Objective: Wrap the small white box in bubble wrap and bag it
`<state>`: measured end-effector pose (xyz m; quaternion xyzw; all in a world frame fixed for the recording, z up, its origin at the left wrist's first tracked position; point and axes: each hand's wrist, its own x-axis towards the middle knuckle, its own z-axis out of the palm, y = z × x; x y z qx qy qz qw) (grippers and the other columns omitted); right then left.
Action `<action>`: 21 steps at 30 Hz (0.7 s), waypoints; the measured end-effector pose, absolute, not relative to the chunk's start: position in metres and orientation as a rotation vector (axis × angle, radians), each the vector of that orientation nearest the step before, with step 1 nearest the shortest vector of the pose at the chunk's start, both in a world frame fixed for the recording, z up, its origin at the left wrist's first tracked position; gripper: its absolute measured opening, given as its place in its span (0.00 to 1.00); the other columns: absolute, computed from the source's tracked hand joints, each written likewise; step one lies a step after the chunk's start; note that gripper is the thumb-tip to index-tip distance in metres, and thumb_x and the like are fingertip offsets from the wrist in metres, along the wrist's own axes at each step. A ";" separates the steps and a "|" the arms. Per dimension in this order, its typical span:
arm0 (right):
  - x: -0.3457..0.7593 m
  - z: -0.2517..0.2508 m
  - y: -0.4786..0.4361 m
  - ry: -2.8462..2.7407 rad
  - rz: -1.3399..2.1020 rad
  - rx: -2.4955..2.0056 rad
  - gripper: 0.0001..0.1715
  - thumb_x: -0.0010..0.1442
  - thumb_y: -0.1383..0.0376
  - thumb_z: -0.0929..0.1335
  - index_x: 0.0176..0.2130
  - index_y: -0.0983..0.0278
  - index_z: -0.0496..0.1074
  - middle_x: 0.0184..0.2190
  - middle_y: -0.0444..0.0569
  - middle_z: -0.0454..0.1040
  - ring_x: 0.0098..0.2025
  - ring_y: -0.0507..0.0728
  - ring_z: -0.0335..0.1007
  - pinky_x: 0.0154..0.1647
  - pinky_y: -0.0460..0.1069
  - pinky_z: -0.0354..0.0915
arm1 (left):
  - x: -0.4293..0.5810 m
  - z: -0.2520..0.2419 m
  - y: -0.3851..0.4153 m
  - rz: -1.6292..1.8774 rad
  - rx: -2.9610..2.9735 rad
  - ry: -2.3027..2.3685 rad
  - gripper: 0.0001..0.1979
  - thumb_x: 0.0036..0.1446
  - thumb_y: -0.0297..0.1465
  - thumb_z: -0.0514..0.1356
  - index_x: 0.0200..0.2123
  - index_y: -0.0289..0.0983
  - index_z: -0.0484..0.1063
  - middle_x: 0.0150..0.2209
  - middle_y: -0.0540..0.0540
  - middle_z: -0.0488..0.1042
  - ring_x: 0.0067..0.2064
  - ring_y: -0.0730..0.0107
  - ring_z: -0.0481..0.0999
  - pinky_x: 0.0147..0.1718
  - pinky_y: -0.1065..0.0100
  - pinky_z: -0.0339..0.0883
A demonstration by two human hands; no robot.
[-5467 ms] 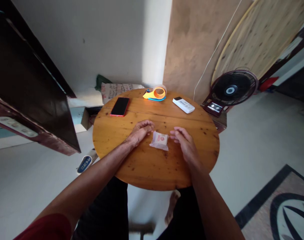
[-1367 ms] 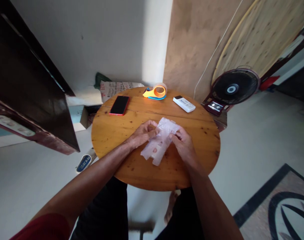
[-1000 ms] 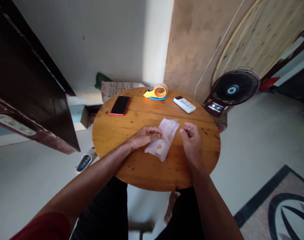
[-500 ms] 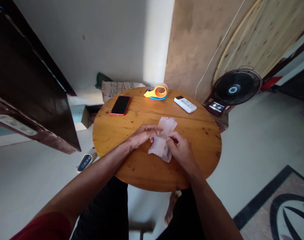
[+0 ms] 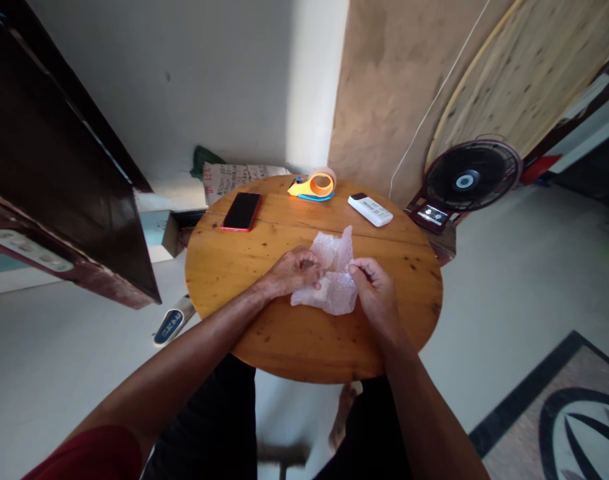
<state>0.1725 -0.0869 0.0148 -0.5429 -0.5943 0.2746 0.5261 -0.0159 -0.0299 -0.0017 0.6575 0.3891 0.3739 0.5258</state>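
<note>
A crumpled, see-through sheet of bubble wrap lies near the middle of the round wooden table, partly unfolded. My left hand rests on its left side, fingers curled over the plastic. Between the thumb and fingers of my right hand, the sheet's right edge is pinched. One corner of the plastic stands up behind the hands. Whether anything lies inside the folds I cannot tell.
At the table's back are a red-edged phone, an orange and blue tape dispenser and a white rectangular device. A fan stands right of the table; a dark wooden cabinet is on the left.
The bubble wrap has been spread wider. My right hand has moved a little to the right and away from me with its edge, while my left hand has curled its fingers more.
</note>
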 end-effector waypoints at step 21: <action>0.199 0.003 -0.076 -1.723 0.100 -1.451 0.12 0.55 0.70 0.61 0.35 0.59 0.72 0.46 0.52 0.71 0.49 0.60 0.67 0.50 0.56 0.64 | -0.021 0.003 -0.019 1.168 1.217 1.110 0.08 0.46 0.31 0.61 0.32 0.35 0.67 0.27 0.52 0.71 0.23 0.77 0.68 0.22 0.74 0.61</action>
